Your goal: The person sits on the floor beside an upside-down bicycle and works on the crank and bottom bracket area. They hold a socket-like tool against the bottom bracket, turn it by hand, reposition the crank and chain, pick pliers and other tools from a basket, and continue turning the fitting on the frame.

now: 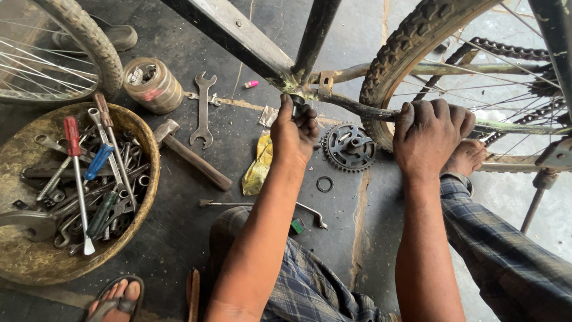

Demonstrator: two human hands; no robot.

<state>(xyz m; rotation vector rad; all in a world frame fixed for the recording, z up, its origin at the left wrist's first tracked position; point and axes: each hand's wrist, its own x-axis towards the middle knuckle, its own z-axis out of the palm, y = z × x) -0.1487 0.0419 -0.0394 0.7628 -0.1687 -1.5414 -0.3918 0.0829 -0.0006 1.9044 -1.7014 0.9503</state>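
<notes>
Fingers of the left hand [295, 132] are closed on a small dark part at the bicycle frame's [238, 36] bottom bracket; the right hand [430, 132] is clenched around one chainstay [363, 110]. One chainring [350, 147], one hammer [190, 156] and one double-ended spanner [204, 110] are seen on the floor.

Dark, stained concrete floor [179, 214]

We have one view only, from a camera on the person's head, looking steeply down and a little forward at close range. Our own forearms run up from the bottom edge to the hands [357, 134] mid-frame; the floor [179, 226] fills the background, the bike frame [238, 36] crossing the top
</notes>
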